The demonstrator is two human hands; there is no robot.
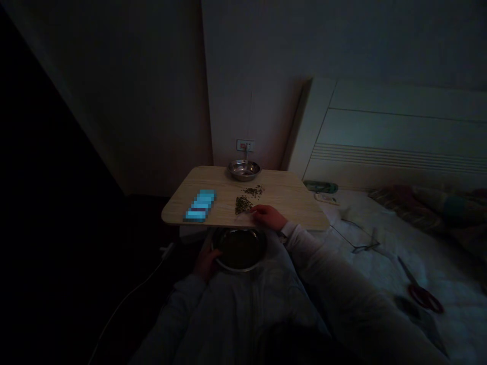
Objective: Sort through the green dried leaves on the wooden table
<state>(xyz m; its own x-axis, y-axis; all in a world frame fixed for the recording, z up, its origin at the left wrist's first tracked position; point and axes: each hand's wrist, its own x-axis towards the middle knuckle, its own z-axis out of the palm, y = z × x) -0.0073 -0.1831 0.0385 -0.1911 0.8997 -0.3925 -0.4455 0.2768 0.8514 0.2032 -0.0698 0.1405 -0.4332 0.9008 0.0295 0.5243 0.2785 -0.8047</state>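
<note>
My left hand (207, 263) is low at the table's near side, gripping the rim of a dark round metal bowl (239, 249) held in my lap. My right hand (270, 217) rests on the light wood table (281, 203) at its front edge. Under its fingers lies a thin pale sheet (243, 219), possibly paper or plastic. Just beyond the fingertips is a heap of small dark green seeds (242, 205), with a second heap (253, 191) farther back. A steel bowl (244, 170) stands at the table's back edge. Its contents are too dim to tell.
A pixelated blue object (200, 205) lies on the table's left. Behind the table is a wall socket (245, 146). To the right, a bed (365, 243) holds red-handled scissors (424, 298), a dark cord (359, 241) and a remote-like item (326, 198). A white cable (125, 299) runs along the dark floor.
</note>
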